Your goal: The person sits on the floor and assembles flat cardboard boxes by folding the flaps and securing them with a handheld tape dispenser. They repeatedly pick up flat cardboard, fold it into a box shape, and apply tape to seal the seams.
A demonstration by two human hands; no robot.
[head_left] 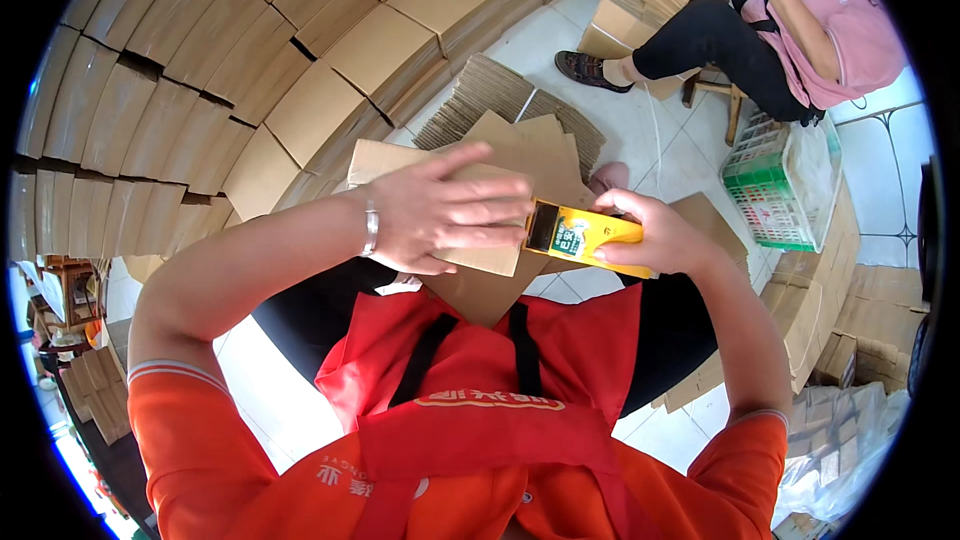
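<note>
Feed reads clearly from my end; the left grip (440, 205) is released, fingers spread loosely across a small cardboard box (490, 258) at the centre of the frame, slightly blurred at the fingertips; the right grip (665, 237) grasps a yellow printed block (585, 232) just right of centre, its dark end right beside the box's edge; I cannot tell whether the two touch, nor what the block is for certain.

On handling, my judgement: I'd press the left palm flat and evenly, since thin board would likely dent under fingertips; I'd hold the block square to the box's edge, with a light, steady wrist; the left fingers lie near that dark end, so I'd draw them back a little.

Materials: box is matt tan board, flat-faced with straight edges; brown cardboard sheets (545, 145) fan out behind it, angular and overlapping; the block looks smooth, with a green label patch; the strapped bundle (470, 100) above centre shows ridged, layered edges; stacked cartons (200, 50) fill the upper left; green-and-white crate (770, 202) at right, open lattice plastic; crinkled clear film (850, 440) lower right.
</note>
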